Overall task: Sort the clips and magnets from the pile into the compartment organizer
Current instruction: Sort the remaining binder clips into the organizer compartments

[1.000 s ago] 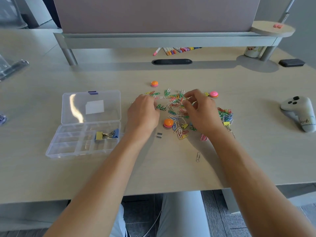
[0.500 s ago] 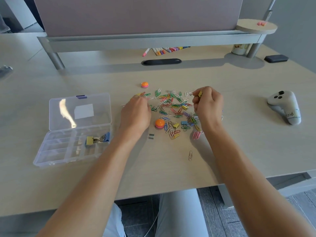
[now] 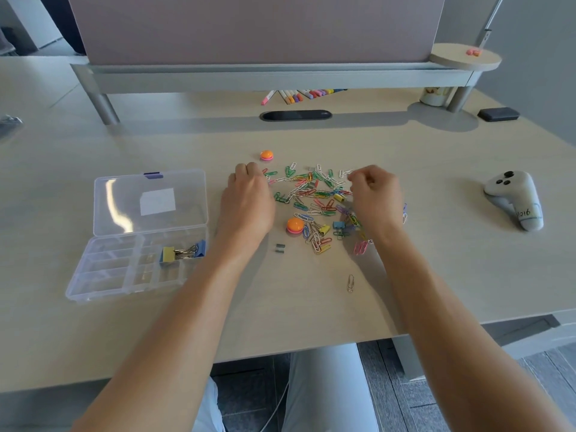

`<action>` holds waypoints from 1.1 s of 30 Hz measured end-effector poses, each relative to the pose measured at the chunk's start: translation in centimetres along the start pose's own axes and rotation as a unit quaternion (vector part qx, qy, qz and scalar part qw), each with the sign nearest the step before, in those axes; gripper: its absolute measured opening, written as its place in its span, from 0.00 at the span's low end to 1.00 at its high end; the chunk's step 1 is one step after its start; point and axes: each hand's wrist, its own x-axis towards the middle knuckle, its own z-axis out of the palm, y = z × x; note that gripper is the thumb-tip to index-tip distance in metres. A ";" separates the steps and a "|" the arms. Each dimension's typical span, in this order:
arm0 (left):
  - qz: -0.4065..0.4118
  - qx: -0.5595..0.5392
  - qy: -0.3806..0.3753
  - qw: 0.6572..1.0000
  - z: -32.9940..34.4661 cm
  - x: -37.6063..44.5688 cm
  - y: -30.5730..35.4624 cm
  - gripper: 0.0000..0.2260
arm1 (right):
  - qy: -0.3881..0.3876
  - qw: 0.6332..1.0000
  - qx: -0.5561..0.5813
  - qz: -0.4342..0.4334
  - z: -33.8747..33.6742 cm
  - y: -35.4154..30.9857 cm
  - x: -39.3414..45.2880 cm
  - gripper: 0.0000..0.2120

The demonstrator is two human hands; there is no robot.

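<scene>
A pile of coloured paper clips (image 3: 314,198) and small binder clips lies mid-desk. Two orange-pink round magnets (image 3: 294,225) (image 3: 266,155) sit at its near and far left sides, and two small grey magnets (image 3: 280,248) lie just in front. My left hand (image 3: 246,201) rests knuckles-up at the pile's left edge, its curled fingertips hidden. My right hand (image 3: 374,194) hovers at the pile's right side with fingers curled against the thumb; what they pinch is hidden. The clear compartment organizer (image 3: 106,269) lies open at the left, holding yellow and blue binder clips (image 3: 182,252).
The organizer's lid (image 3: 149,201) lies flat behind its tray. One silver paper clip (image 3: 350,282) lies alone near the front edge. A white controller (image 3: 514,201) rests at the right. Markers (image 3: 299,95) and a black slot sit under the raised shelf at the back.
My right hand picked a small yellow clip from the pile's far right edge, lifted it and closed round it. My left hand has stayed at the pile's left edge.
</scene>
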 end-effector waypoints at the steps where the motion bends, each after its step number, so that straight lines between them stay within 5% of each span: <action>1: -0.013 -0.035 0.013 0.999 -0.2 -0.1 0.2 0.09 | -0.010 0.998 -0.066 -0.021 0.2 0.3 -0.1 0.10; 5: -0.148 -0.271 -0.039 0.950 -0.4 0.0 0.9 0.12 | -0.025 0.973 -0.218 -0.066 0.6 1.0 -0.1 0.09; 10: -0.361 -0.619 -0.133 0.685 -1.2 -0.7 2.3 0.11 | -0.021 0.957 -0.275 -0.085 0.6 0.7 -0.2 0.13; 16: -0.393 -0.762 -0.173 0.485 -2.0 -1.6 1.7 0.11 | -0.032 0.945 -0.306 -0.109 0.9 0.4 -0.4 0.06; 20: -0.407 -0.779 -0.177 0.443 -1.9 -2.1 1.3 0.10 | -0.027 0.939 -0.313 -0.144 1.1 0.4 -0.6 0.06; 29: -0.406 -0.777 -0.174 0.448 -2.5 -2.5 1.4 0.12 | -0.002 0.931 -0.357 -0.075 1.5 -0.3 -0.8 0.20; 33: -0.405 -0.782 -0.173 0.442 -2.5 -2.9 1.2 0.11 | -0.006 0.924 -0.378 -0.057 2.1 -0.7 -0.5 0.16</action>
